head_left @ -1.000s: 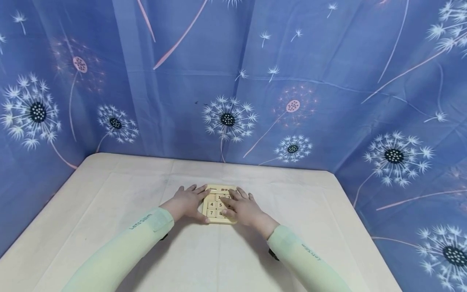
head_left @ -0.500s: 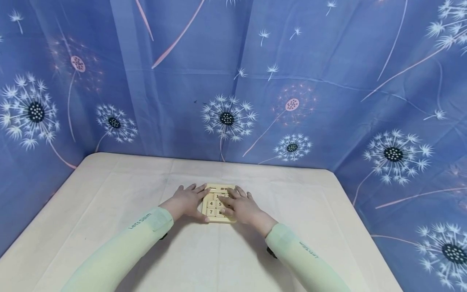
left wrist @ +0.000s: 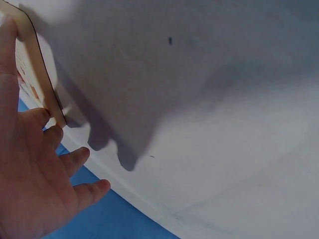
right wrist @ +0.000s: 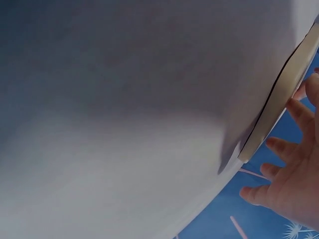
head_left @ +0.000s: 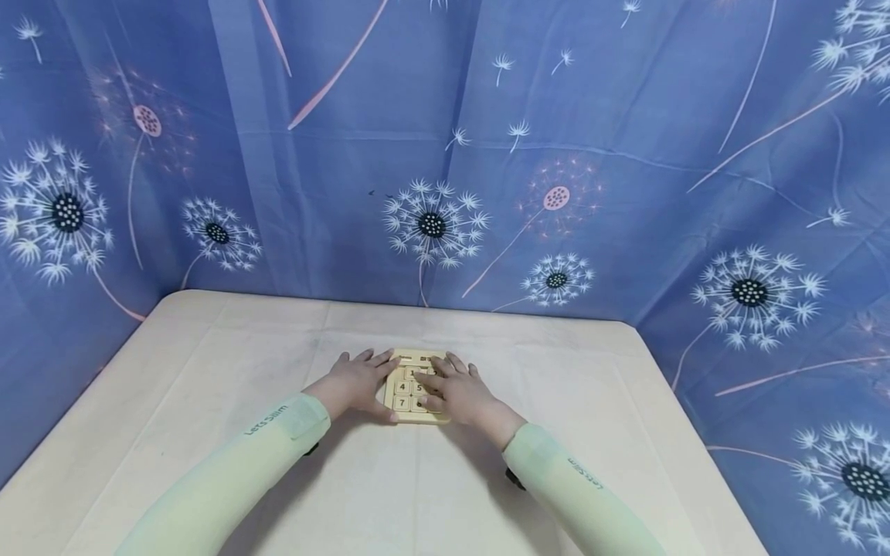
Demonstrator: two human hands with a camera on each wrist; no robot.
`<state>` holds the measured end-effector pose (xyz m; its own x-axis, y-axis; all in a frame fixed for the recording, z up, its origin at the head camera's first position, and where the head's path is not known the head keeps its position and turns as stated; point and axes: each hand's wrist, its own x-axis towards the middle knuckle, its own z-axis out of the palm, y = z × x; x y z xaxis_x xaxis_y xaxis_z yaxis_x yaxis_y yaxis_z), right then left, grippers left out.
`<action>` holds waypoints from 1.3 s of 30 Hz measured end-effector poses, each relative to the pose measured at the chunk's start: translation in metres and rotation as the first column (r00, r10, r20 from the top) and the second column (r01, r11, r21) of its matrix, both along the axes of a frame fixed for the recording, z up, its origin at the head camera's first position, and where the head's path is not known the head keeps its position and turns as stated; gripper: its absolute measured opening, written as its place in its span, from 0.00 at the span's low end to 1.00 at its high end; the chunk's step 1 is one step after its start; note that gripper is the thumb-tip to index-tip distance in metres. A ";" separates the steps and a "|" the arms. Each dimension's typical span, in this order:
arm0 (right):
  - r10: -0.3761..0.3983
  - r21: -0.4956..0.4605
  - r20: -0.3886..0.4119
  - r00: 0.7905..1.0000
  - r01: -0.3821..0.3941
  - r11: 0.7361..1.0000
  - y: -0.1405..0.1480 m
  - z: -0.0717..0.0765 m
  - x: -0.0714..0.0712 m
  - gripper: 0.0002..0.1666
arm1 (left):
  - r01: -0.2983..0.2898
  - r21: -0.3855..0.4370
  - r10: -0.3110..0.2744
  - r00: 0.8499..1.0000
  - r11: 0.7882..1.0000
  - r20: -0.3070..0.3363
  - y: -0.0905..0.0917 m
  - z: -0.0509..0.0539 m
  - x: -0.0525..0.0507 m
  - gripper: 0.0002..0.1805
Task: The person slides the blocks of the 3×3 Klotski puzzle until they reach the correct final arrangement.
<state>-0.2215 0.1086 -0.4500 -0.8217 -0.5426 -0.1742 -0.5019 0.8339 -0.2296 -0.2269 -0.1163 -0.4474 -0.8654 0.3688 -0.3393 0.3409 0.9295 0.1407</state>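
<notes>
A pale yellow sliding number puzzle (head_left: 401, 416) lies flat on the table in the head view. Numbered square tiles fill its frame; 1, 4, 5 and 7 can be read. My left hand (head_left: 353, 384) spans the puzzle's left side, thumb at the near corner and fingertips at the far one. In the left wrist view, its other fingers (left wrist: 92, 193) are spread beyond the wooden edge. My right hand (head_left: 464, 394) lies over the right side, fingertips on the tiles, and hides the right column. In the right wrist view, several fingers (right wrist: 281, 148) stretch past the puzzle's edge (right wrist: 281, 94).
A cream cloth covers the table (head_left: 264, 340). Blue curtains (head_left: 348, 201) with a dandelion print stand behind and on both sides of it. Pale green sleeves (head_left: 229, 479) cover both forearms.
The 1 tile has slid a little to the left in the frame, with my right fingers shifting slightly left too. My left hand stays in place at the puzzle's edge.
</notes>
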 end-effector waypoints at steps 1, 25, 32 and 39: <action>0.000 0.000 0.001 1.000 0.000 1.000 0.000 0.000 0.000 0.31 | 0.000 0.000 0.000 1.000 1.000 0.001 0.000 0.000 0.000 0.61; 0.013 0.023 -0.005 1.000 -0.013 1.000 -0.003 -0.002 -0.003 0.31 | -0.007 -0.007 0.007 1.000 1.000 0.012 0.001 0.003 0.001 0.61; 0.020 0.041 -0.013 1.000 -0.019 0.999 -0.005 -0.005 -0.005 0.32 | -0.008 0.003 0.008 1.000 1.000 0.009 0.000 0.002 0.002 0.61; 0.020 0.027 -0.020 1.000 -0.019 0.999 -0.007 -0.006 -0.004 0.32 | -0.005 0.006 0.005 1.000 1.000 0.011 0.001 0.002 0.002 0.61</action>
